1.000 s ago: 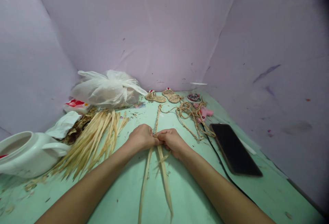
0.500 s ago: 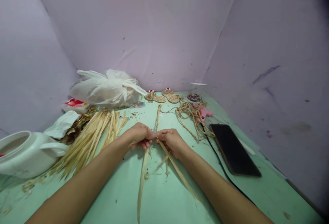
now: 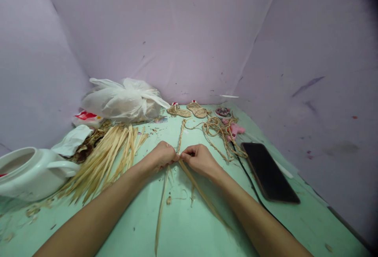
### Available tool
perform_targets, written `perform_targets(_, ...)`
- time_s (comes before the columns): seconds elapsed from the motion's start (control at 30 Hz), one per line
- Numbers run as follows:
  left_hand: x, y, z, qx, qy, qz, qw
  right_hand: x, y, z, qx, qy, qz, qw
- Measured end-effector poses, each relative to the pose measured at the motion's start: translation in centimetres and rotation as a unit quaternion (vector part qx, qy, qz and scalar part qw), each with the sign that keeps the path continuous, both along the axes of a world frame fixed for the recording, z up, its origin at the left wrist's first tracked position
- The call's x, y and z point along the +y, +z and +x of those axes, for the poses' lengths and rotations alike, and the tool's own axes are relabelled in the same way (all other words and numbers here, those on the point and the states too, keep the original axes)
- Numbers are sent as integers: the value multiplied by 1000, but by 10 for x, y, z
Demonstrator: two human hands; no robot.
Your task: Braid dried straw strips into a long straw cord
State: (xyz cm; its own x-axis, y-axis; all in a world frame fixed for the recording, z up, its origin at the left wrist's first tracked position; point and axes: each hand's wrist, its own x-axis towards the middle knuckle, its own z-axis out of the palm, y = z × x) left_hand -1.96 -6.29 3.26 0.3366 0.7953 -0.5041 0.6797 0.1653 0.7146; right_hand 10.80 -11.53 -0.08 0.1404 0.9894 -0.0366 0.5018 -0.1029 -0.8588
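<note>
On my feed, the pale bundle of straw strips (image 3: 103,162) lies at the left of the frame, beside the white pot (image 3: 32,174), fanned on the green table (image 3: 132,225). I'd leave it alone while both hands are busy. Next rightward, the left hand (image 3: 162,156) is curled nearly closed, its thumb and fingertips clamped at the near end of the plaited cord (image 3: 181,135). A loose left strip (image 3: 160,217) trails below it toward the bottom edge; for an even plait, I'd draw that as snug as its partner and lay it flat, without twisting.

The cord stands just above the hands at mid-frame, running upward; I'd hold it straight and pinch close to the last crossing so it cannot slacken. The right strip (image 3: 203,198) slants to the lower right. The right hand (image 3: 201,160) meets the left there, thumb and forefinger together at their tips on the same join, with a small gap behind the pinch. I can't tell which finger bears which strand. Farther right lies a tangle of rope (image 3: 218,129).
</note>
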Motion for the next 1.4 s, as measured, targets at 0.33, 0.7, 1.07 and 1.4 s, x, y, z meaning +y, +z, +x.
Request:
perform_targets(0.33, -7, -2, 3, -87, 53, -93, 991, -25, 24, -33, -238, -20, 35, 970)
perform_targets(0.7, 11, -7, -10, -165, -60, -113, 978, -3, 29, -3, 60, -96, -46, 992)
perform_targets(1.07, 9, 0, -10, -133, -111, -79, 982, -3, 16, -18, 377, -17, -161, 912)
perform_targets(1.4, 2, 8, -8, -126, -92, 7, 988, -2, 0, -22, 273, -108, -94, 951)
